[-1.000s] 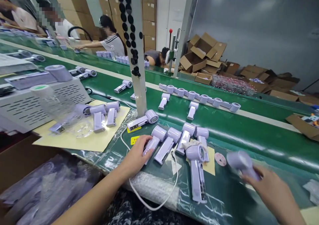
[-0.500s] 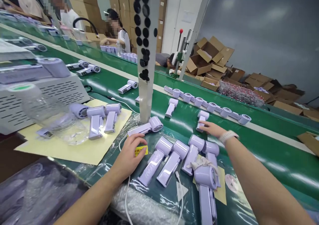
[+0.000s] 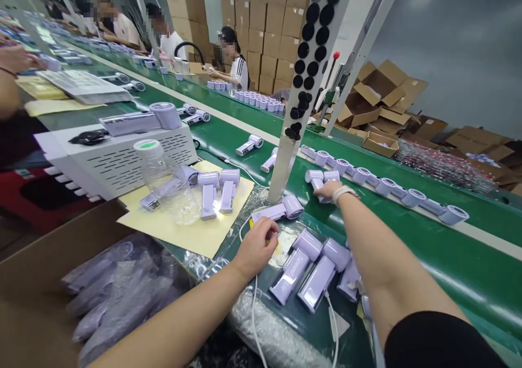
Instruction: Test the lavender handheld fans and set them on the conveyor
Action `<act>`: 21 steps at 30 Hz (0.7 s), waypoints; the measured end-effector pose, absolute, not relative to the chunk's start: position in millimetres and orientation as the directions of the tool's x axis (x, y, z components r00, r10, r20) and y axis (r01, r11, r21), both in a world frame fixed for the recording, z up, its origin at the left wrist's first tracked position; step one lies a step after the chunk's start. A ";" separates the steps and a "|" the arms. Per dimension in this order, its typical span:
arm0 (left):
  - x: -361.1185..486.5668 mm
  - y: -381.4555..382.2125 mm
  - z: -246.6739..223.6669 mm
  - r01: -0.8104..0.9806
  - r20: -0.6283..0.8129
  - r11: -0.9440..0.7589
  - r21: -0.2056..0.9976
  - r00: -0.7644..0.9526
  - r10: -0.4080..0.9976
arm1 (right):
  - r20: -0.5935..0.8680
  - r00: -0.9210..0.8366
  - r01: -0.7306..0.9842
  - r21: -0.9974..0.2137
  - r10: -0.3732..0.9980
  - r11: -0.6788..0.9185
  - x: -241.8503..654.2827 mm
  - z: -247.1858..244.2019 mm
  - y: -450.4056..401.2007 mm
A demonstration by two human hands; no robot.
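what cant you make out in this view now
All in the head view:
Right hand: grip on the fans hidden by its back
Left hand: anything held is hidden by curled fingers
Another fan: mostly behind the right forearm
Lettering on near fan: too small to read fully
Co-worker at far left: cut off by the edge
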State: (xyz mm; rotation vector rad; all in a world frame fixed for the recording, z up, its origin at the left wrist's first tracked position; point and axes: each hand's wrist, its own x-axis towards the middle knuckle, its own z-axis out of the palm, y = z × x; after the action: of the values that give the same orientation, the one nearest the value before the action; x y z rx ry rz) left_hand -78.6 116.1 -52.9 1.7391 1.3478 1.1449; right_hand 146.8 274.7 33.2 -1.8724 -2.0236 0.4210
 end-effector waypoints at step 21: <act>-59.0 22.1 -14.6 -0.592 -0.076 0.293 0.751 0.364 0.928 | -0.025 -0.121 0.844 -0.529 0.992 0.090 149.7 25.0 -13.3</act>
State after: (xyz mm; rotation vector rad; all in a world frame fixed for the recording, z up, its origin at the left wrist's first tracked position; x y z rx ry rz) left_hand -59.0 22.1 -14.6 0.7003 0.5687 1.0878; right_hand 149.7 -13.3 25.0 -1.8142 -2.0345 0.6066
